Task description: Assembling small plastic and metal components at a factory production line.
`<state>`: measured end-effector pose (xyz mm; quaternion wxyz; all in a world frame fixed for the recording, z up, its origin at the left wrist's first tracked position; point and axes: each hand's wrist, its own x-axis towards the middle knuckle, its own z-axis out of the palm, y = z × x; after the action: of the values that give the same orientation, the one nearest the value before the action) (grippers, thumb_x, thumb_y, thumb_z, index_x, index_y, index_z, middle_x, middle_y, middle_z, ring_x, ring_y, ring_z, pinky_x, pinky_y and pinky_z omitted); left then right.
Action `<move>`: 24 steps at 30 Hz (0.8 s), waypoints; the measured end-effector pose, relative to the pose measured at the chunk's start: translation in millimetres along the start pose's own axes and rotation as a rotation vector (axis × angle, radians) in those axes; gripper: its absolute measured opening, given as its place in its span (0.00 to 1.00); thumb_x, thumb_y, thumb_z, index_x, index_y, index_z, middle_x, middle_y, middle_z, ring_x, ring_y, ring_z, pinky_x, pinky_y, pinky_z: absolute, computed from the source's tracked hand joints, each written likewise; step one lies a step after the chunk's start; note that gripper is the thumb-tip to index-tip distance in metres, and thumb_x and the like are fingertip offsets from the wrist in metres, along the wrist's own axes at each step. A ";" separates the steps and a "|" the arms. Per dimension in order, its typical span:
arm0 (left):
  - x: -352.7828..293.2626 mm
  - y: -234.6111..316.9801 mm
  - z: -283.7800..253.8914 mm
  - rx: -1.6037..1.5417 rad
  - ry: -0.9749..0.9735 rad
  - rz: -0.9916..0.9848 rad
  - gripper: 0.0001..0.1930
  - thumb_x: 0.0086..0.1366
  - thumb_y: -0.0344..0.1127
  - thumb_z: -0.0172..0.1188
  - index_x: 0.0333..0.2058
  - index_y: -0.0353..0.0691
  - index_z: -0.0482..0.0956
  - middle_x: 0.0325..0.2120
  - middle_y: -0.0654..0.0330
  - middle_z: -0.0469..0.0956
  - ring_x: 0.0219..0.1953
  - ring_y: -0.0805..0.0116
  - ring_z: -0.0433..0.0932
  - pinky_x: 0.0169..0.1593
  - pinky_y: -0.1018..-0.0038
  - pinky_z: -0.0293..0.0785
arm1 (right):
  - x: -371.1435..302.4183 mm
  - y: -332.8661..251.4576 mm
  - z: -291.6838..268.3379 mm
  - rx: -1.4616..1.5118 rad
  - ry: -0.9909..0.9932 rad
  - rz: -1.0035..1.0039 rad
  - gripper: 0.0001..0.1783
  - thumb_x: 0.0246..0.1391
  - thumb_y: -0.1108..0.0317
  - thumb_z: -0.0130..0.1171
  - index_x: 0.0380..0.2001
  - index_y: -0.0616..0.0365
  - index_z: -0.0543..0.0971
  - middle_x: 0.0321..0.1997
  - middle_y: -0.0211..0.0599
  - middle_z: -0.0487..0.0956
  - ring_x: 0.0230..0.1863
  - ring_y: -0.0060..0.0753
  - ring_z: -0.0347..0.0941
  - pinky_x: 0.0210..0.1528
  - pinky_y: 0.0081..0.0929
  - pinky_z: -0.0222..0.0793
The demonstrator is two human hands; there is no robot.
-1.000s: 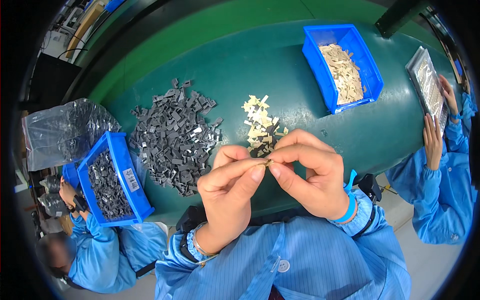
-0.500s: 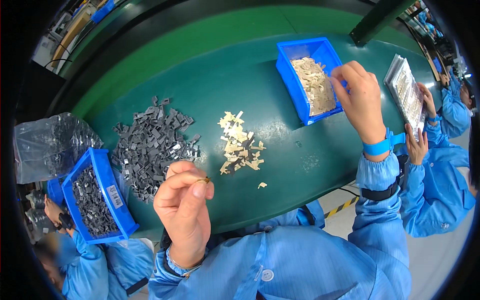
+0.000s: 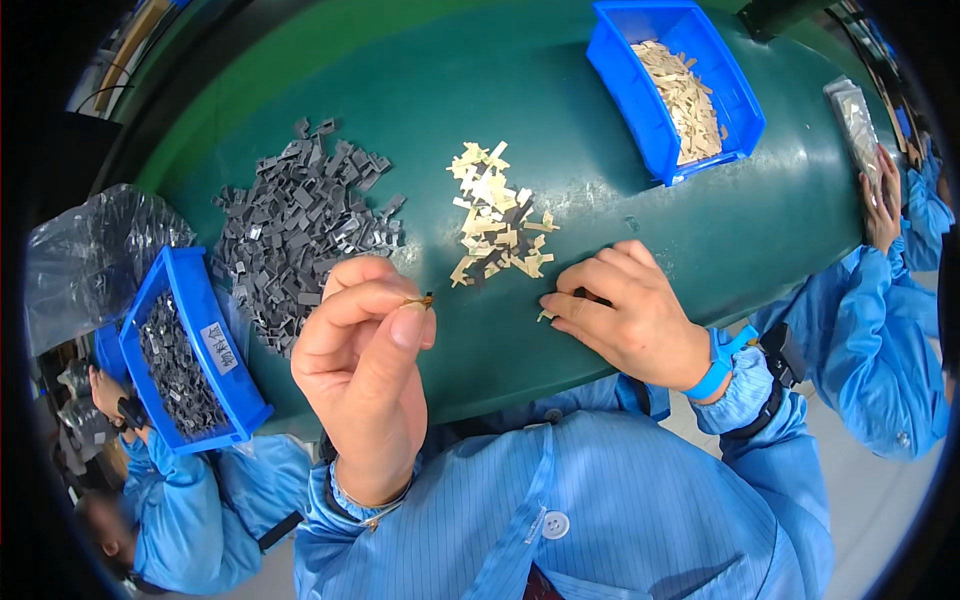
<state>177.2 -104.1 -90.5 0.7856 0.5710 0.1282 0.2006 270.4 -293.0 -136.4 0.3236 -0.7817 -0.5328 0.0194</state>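
Note:
My left hand [image 3: 365, 370] is raised above the table's near side, thumb and forefinger pinched on a tiny brass-coloured piece with a dark tip [image 3: 427, 299]. To the right, my right hand [image 3: 630, 318] is down at the tabletop, its fingers curled in around a small pale-gold piece [image 3: 545, 316], only partly visible at the fingertips. Beyond the gap between both hands lies a loose pile of pale-gold flat pieces [image 3: 487, 200], with some dark ones mixed in. A bigger heap of dark grey plastic parts [image 3: 300, 225] spreads behind my left hand.
A blue bin [image 3: 655, 130] of pale-gold pieces stands at the far right. Another blue bin [image 3: 235, 395] with small dark parts is at the left, beside a clear plastic bag [image 3: 95, 265]. Co-workers sit on both sides; one's hand [image 3: 880, 205] holds a clear-wrapped pack [image 3: 853, 125].
My right hand has come down from beside the far bin to the loose pale-gold piece on the near tabletop. My left hand keeps its pinch. The whole view has shifted.

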 end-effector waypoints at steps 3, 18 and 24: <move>1.0 0.9 -3.4 0.014 0.036 0.014 0.05 0.56 0.29 0.55 0.30 0.35 0.72 0.35 0.61 0.66 0.31 0.74 0.63 0.31 0.80 0.60 | 2.5 3.2 3.5 -0.060 -0.037 -0.080 0.12 0.34 0.73 0.58 0.29 0.58 0.76 0.30 0.32 0.71 0.29 0.31 0.65 0.35 0.29 0.57; -10.5 -2.9 -26.7 0.012 0.063 0.167 0.06 0.52 0.22 0.58 0.31 0.34 0.76 0.34 0.61 0.69 0.32 0.79 0.69 0.34 0.84 0.67 | 14.6 -36.4 0.3 -0.404 -0.177 -0.150 0.11 0.33 0.80 0.56 0.24 0.59 0.68 0.28 0.39 0.69 0.32 0.41 0.65 0.41 0.42 0.57; -14.8 -1.2 -36.7 -0.079 0.065 0.182 0.07 0.52 0.22 0.59 0.32 0.34 0.76 0.35 0.60 0.68 0.33 0.79 0.70 0.34 0.84 0.68 | 24.7 -50.8 -28.3 -0.371 -0.249 -0.141 0.04 0.44 0.75 0.55 0.26 0.59 0.71 0.27 0.38 0.72 0.30 0.39 0.67 0.39 0.35 0.59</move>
<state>148.4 -80.2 -103.6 0.7816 0.5419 0.0933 0.2946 250.1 -274.5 -79.6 0.1067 -0.7802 -0.6163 -0.0051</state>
